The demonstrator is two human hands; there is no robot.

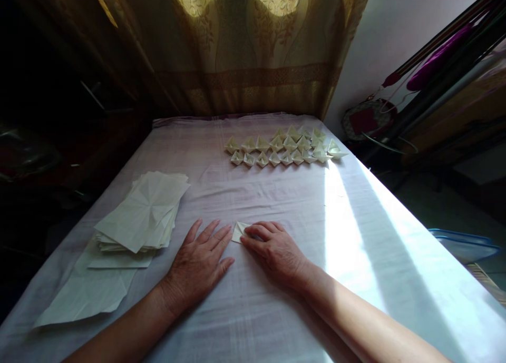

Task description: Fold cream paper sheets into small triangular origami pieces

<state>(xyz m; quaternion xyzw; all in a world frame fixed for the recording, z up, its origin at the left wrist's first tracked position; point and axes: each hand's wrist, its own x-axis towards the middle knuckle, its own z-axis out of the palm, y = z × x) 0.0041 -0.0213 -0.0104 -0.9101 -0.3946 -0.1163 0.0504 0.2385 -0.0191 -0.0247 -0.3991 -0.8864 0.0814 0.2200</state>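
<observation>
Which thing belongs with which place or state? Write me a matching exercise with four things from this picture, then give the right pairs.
Things
1. Folded paper pieces
2. Left hand
3. Paper stack
4. Right hand

Places and states
A. Fingers bent over the small folded paper, covering part of it
B. On the left side of the cloth, topped by a creased sheet
C. Fingers spread, palm down
D. Lined up in rows toward the curtain

Right pairs: 1-D, 2-C, 3-B, 4-A
</observation>
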